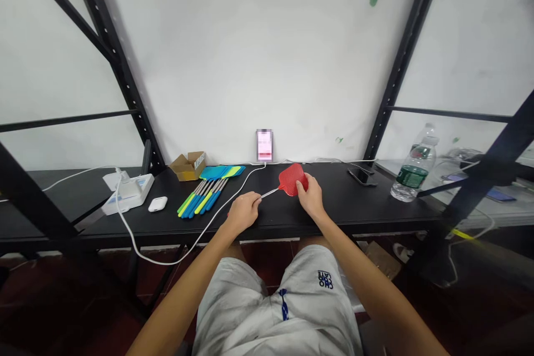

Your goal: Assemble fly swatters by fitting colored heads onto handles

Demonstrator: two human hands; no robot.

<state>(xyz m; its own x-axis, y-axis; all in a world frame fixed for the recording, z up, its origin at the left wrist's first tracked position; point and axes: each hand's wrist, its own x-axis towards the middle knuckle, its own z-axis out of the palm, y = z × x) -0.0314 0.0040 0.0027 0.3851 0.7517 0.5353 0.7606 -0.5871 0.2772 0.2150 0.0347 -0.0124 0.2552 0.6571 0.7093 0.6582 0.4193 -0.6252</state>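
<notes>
A red fly swatter (pixel 291 179) with a thin metal shaft is held between my two hands above the front part of the black table (pixel 334 200). My left hand (pixel 245 210) is closed around its handle end, which the fingers mostly hide. With thumb and fingers, my right hand (pixel 311 194) pinches the right edge of the red mesh head. To the left lies a row of several fly swatters (pixel 204 192) with blue, yellow and green handles, their heads overlapping and pointing away from me.
Behind the row stands an open cardboard box (pixel 187 167). A white earphone case (pixel 157 204) and a power strip (pixel 129 194) lie further left, with a white cable (pixel 200 236) looping over the table's front edge. A lit phone (pixel 264 146) leans on the wall; another phone (pixel 362 176) and water bottles (pixel 413 172) are right.
</notes>
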